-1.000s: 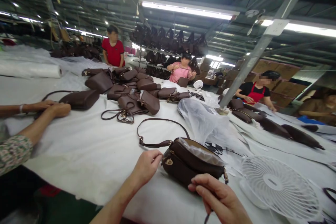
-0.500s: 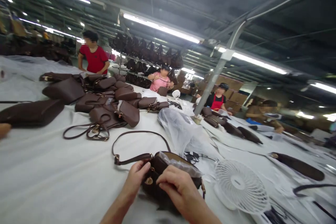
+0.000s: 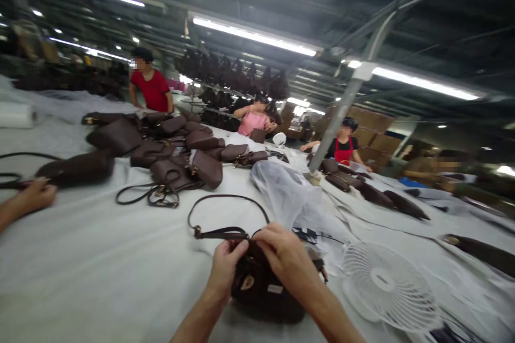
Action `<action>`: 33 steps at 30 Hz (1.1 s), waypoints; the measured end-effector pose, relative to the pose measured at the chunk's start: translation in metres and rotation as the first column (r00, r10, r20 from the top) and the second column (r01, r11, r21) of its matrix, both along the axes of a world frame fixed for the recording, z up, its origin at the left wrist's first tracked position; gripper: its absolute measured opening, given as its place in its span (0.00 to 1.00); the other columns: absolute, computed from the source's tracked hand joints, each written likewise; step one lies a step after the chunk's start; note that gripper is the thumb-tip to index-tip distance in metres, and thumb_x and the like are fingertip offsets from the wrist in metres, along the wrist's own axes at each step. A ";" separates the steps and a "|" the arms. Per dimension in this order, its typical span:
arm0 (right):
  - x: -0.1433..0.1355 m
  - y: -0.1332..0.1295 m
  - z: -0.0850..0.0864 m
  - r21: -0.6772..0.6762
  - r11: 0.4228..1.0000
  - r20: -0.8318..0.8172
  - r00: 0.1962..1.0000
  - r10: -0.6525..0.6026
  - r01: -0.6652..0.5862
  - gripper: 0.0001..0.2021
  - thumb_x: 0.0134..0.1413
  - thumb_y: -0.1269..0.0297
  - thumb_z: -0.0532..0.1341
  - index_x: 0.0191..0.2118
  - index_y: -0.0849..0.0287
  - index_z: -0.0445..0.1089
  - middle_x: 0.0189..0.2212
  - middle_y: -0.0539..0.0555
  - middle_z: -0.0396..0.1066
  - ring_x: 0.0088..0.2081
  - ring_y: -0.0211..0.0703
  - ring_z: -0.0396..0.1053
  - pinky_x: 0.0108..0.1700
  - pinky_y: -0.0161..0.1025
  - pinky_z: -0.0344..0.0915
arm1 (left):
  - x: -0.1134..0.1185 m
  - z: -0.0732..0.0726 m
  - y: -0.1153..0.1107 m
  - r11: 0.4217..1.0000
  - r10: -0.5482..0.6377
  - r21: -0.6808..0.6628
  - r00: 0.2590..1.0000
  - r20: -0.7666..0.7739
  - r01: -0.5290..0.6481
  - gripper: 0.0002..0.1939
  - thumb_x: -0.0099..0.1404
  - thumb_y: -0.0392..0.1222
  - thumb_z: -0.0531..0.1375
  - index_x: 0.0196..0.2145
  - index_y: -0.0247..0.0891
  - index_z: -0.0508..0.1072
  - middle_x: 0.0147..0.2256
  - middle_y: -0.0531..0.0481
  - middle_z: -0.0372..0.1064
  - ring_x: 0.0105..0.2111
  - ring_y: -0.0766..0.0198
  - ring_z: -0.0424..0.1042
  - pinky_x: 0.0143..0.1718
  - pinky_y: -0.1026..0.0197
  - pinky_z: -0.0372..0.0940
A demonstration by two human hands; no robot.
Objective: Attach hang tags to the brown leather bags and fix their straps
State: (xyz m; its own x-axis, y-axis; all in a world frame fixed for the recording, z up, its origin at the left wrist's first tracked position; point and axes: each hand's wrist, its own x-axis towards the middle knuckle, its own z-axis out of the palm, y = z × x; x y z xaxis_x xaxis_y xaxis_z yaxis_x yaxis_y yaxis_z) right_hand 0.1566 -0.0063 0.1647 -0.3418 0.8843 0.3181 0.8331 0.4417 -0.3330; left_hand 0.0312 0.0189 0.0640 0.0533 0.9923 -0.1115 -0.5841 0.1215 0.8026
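Note:
A dark brown handbag (image 3: 277, 303) stands on the white-covered table in front of me, with a gold emblem and a small white label on its front. My left hand (image 3: 226, 267) pinches its upper left corner, near where the shoulder strap (image 3: 225, 233) joins. Bent over the top edge beside it is my right hand (image 3: 284, 254), fingers closed at the same corner; whether they grip a zipper pull is hidden. The strap loops away behind the bag. My right hand and forearm cover much of the bag's opening.
A white fan (image 3: 390, 284) sits to the right, and clear plastic (image 3: 285, 193) lies behind the bag. Brown handbags (image 3: 173, 171) are piled at back left. At far left, another person's hand (image 3: 36, 195) touches a bag. A metal post (image 3: 336, 123) rises from the table; co-workers stand beyond.
My right hand has moved from the bag's front up to its top left corner. The lined opening is now mostly covered. Another person's hand has come further into view at left.

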 end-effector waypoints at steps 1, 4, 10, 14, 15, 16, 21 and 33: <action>0.002 0.002 0.004 -0.006 1.000 0.049 0.999 -0.012 0.013 0.13 0.62 0.70 0.53 0.34 0.56 0.75 0.32 0.52 0.70 0.33 0.38 0.69 0.37 0.33 0.62 | 0.001 0.001 -0.002 1.000 -0.006 0.011 1.000 -0.001 0.006 0.20 0.45 0.49 0.71 0.31 0.31 0.77 0.30 0.46 0.76 0.32 0.59 0.72 0.37 0.61 0.65; 0.001 0.009 0.011 -0.035 0.999 0.224 0.975 0.006 0.002 0.14 0.62 0.67 0.52 0.35 0.54 0.75 0.32 0.52 0.71 0.33 0.39 0.70 0.34 0.33 0.60 | 0.004 0.001 -0.004 0.998 0.026 0.056 1.000 -0.017 -0.025 0.17 0.48 0.47 0.69 0.32 0.31 0.77 0.31 0.45 0.75 0.32 0.59 0.71 0.36 0.61 0.64; -0.008 0.014 0.014 -0.075 0.997 0.411 0.911 0.019 0.013 0.13 0.61 0.68 0.52 0.33 0.54 0.74 0.32 0.50 0.74 0.33 0.40 0.72 0.31 0.34 0.55 | 0.004 -0.007 -0.009 0.998 0.050 0.032 0.998 0.047 -0.052 0.18 0.48 0.48 0.69 0.32 0.31 0.78 0.32 0.45 0.75 0.32 0.60 0.71 0.37 0.61 0.63; -0.014 0.019 0.014 -0.063 0.997 0.463 0.886 -0.004 0.038 0.10 0.59 0.69 0.53 0.36 0.53 0.72 0.32 0.50 0.76 0.33 0.41 0.73 0.29 0.35 0.52 | -0.001 -0.012 -0.008 0.999 0.046 -0.035 0.991 0.124 -0.042 0.21 0.45 0.50 0.71 0.31 0.31 0.77 0.30 0.46 0.74 0.31 0.61 0.70 0.37 0.61 0.62; -0.016 0.021 0.014 -0.065 0.997 0.476 0.879 -0.012 0.048 0.10 0.59 0.69 0.53 0.38 0.52 0.71 0.32 0.50 0.77 0.33 0.42 0.73 0.29 0.36 0.51 | -0.003 -0.012 -0.007 0.998 0.036 -0.048 0.990 0.137 -0.030 0.21 0.44 0.51 0.71 0.30 0.31 0.76 0.29 0.47 0.74 0.30 0.62 0.69 0.36 0.62 0.62; -0.019 0.023 0.014 -0.070 0.996 0.488 0.873 -0.013 0.055 0.10 0.59 0.69 0.54 0.41 0.52 0.70 0.32 0.50 0.77 0.33 0.42 0.73 0.29 0.36 0.50 | -0.004 -0.012 -0.005 0.998 0.021 -0.061 0.989 0.144 -0.012 0.21 0.44 0.51 0.71 0.29 0.31 0.76 0.27 0.48 0.73 0.28 0.64 0.69 0.35 0.63 0.61; -0.032 0.037 0.010 -0.110 0.992 0.574 0.819 0.013 0.062 0.11 0.56 0.70 0.54 0.43 0.53 0.67 0.31 0.50 0.77 0.32 0.42 0.73 0.26 0.37 0.45 | -0.009 -0.015 0.002 0.994 -0.060 -0.078 0.989 0.137 0.071 0.22 0.47 0.56 0.70 0.25 0.32 0.74 0.23 0.50 0.70 0.24 0.66 0.66 0.29 0.64 0.58; -0.046 0.045 -0.004 -0.116 0.977 0.629 0.775 -0.066 0.178 0.17 0.54 0.72 0.55 0.50 0.55 0.65 0.35 0.56 0.78 0.37 0.47 0.75 0.30 0.36 0.53 | -0.003 -0.029 0.009 0.998 0.035 0.045 0.999 -0.024 -0.034 0.09 0.49 0.41 0.65 0.27 0.32 0.76 0.27 0.48 0.74 0.30 0.60 0.70 0.36 0.60 0.62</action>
State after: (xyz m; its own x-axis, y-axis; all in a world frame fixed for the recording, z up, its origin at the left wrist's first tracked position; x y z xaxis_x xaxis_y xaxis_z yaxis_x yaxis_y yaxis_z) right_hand 0.1105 0.0386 0.1608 -0.3004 0.9510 -0.0729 0.9260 0.3091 0.2166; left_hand 0.0286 0.0277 0.0347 0.0167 0.9975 -0.0681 -0.5670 0.0656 0.8211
